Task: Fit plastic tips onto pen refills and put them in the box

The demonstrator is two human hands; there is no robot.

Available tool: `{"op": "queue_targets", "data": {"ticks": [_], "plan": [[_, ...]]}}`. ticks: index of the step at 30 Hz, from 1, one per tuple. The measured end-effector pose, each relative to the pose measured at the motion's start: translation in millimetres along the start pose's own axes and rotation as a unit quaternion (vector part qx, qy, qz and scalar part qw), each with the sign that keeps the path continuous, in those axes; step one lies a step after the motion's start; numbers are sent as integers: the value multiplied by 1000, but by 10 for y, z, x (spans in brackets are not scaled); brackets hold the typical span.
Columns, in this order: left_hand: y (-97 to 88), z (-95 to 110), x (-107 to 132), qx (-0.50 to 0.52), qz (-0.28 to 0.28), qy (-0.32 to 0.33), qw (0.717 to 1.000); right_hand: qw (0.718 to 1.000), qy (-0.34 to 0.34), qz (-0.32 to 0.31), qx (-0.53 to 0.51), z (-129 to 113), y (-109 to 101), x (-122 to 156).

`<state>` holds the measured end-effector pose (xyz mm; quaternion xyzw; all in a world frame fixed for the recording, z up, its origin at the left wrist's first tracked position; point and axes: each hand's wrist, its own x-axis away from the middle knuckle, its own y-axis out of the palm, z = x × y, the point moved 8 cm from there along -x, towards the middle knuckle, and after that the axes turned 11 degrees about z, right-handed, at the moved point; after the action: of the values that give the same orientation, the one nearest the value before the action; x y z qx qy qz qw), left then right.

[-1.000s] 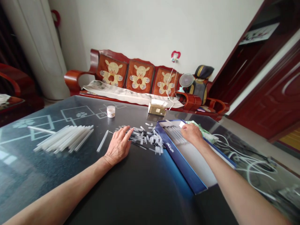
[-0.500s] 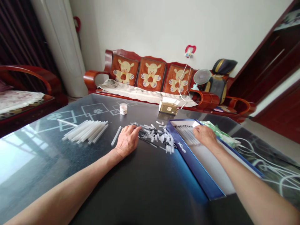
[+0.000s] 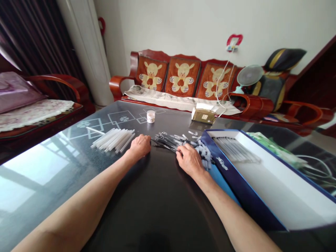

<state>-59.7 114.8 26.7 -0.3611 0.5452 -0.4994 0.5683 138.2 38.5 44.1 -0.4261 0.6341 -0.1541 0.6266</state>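
My left hand (image 3: 141,145) is closed on the dark table, palm down, just right of a pile of white pen tubes (image 3: 113,140). Its fingertips are turned away, and what they hold, if anything, is hidden. My right hand (image 3: 191,159) reaches into a heap of thin dark pen refills (image 3: 168,141), its fingers curled at the near edge. Small translucent caps (image 3: 205,151) lie beside and partly behind that hand. I cannot make out what its fingers pinch. A blue box (image 3: 231,171) stands to the right, with a row of finished-looking pens (image 3: 233,148) inside at its far end.
On the table (image 3: 147,210) a small white cup (image 3: 151,116) stands behind the piles, and a tissue box (image 3: 203,114) farther right. A green-and-white packet (image 3: 277,148) and white cables (image 3: 315,164) lie beyond the blue box. A wooden sofa (image 3: 120,84) stands behind the table.
My right hand has left the blue box and come left to the refills and caps. The lone tube beside my left hand no longer shows. The view has turned left.
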Motion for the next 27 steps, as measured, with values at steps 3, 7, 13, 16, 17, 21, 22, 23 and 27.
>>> {"op": "queue_targets", "data": {"ticks": [3,7,13,16,17,21,22,23,27], "plan": [[-126,-24,-68,48,83,-9,995,1000,-10,17,15,36,50,89],[-239,56,-82,125,162,19,979,1000,-7,10,18,112,58,97],[-174,271,20,216,246,157,932,1000,-3,4,24,167,94,55],[-82,316,38,179,230,187,938,1000,-3,1,31,196,124,35],[-64,328,42,162,218,190,943,999,-2,3,33,203,128,32],[-57,364,68,85,154,173,969,999,6,19,29,213,94,32],[-69,367,76,65,140,165,974,999,9,27,24,210,75,32],[-88,370,85,49,133,160,977,999,11,37,17,206,53,31],[-186,415,111,18,164,181,969,996,22,83,-17,201,-16,18]]}}
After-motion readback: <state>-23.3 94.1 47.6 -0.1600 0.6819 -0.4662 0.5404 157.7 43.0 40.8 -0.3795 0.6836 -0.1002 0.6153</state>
